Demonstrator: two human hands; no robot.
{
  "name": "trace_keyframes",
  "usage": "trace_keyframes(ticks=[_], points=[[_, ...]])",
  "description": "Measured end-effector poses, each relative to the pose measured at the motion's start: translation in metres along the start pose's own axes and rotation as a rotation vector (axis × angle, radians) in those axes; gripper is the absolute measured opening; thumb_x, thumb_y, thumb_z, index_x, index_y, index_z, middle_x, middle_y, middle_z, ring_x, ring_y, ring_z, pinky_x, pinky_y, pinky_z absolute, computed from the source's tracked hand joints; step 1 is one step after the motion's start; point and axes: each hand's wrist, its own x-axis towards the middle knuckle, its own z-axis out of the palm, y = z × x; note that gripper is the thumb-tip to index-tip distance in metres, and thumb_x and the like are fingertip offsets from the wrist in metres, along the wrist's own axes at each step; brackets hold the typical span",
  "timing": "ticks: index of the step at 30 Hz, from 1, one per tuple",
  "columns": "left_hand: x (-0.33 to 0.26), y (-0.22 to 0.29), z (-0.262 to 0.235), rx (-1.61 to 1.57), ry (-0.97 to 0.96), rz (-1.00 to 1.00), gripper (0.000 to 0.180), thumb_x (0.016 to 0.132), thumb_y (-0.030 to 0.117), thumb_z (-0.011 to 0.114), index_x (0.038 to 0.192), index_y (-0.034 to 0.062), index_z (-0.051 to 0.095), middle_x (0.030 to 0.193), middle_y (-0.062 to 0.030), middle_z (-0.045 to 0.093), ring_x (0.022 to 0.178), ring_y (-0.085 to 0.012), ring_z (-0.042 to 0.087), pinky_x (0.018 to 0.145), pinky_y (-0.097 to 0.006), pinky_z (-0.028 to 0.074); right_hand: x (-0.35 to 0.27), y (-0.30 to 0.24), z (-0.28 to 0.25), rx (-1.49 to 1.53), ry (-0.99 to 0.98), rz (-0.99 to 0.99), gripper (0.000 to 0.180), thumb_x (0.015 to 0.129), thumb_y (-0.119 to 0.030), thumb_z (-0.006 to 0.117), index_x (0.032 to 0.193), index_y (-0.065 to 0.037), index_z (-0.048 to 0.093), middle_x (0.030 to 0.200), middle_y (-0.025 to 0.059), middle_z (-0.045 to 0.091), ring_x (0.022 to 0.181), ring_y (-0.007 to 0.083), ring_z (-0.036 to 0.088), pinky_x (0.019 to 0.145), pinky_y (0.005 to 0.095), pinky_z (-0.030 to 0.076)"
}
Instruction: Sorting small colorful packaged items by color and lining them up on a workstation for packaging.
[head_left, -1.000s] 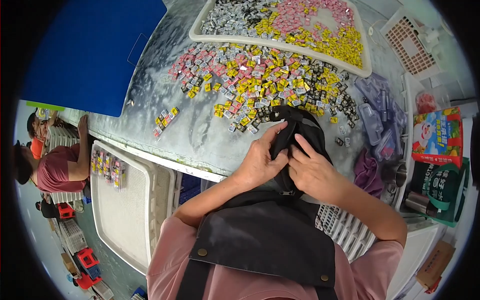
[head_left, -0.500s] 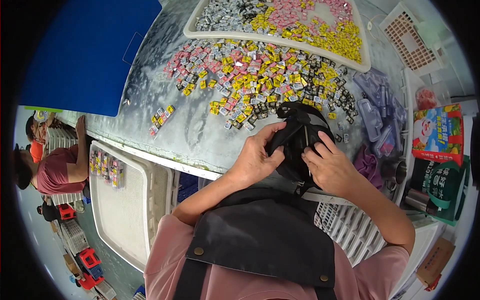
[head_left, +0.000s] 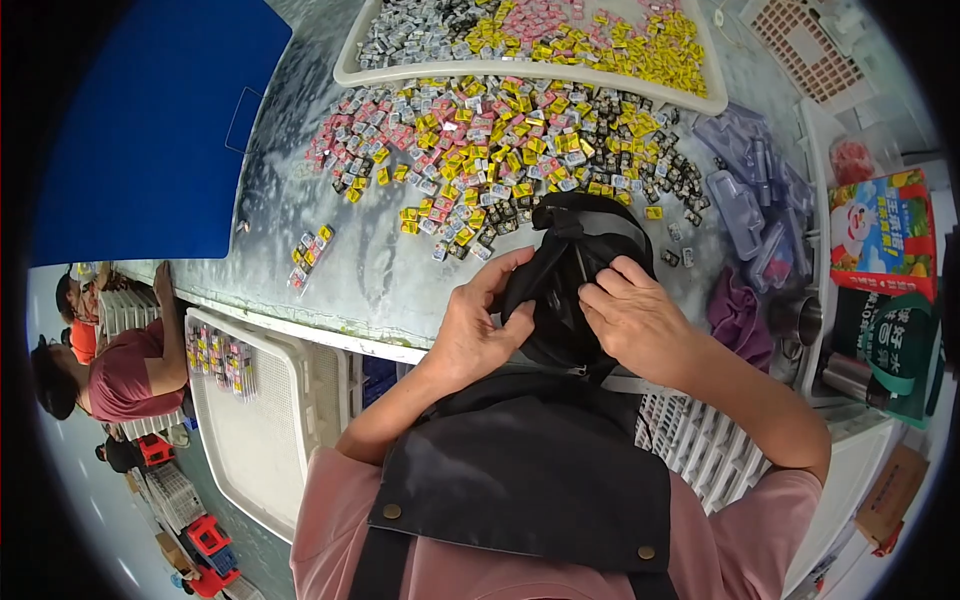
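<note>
A: Specimen?
B: Soft black fabric bag (head_left: 557, 312), rounded, slack-sided, zipper along its mouth.
A: State?
B: Mouth spread open, dark interior showing; contents too dark to read.
A: Position?
B: Near edge of grey mottled tabletop (head_left: 385, 285).

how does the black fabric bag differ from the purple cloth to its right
Handling: the black fabric bag is held between the left hand and right hand; the purple cloth lies untouched.
Form: the bag has an opening, spread apart; the cloth is bunched up, with none visible.
Size: the bag takes up more of the picture than the cloth.
Shared: both look soft and creased.
</note>
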Motion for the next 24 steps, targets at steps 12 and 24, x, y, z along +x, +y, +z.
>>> trace_keyframes(ticks=[12,24], points=[[0.005,-0.001,0.011,0.007,-0.042,-0.004,0.055,0.090,-0.004,0.060,0.143,-0.0016,0.045,0.113,-0.0058,0.065,0.101,-0.0081,0.058,0.088,-0.025,0.047,0.031,-0.015,0.055,-0.442,-0.578,-0.032,0.056,0.094,-0.022,0.049,0.149,-0.012,0.043,0.156,0.0059,0.038,0.148,0.0291,0.025,0.123,0.0492,0.009],[-0.001,-0.008,0.008,-0.022,-0.060,0.003,0.057,0.090,-0.004,0.061,0.144,-0.0016,0.045,0.114,-0.0070,0.066,0.103,-0.0093,0.059,0.091,-0.026,0.048,0.022,-0.024,0.078,0.105,-0.426,0.107,0.064,0.083,-0.015,0.057,0.145,-0.002,0.043,0.152,0.0156,0.040,0.148,0.0340,0.024,0.124,0.0507,0.008]])
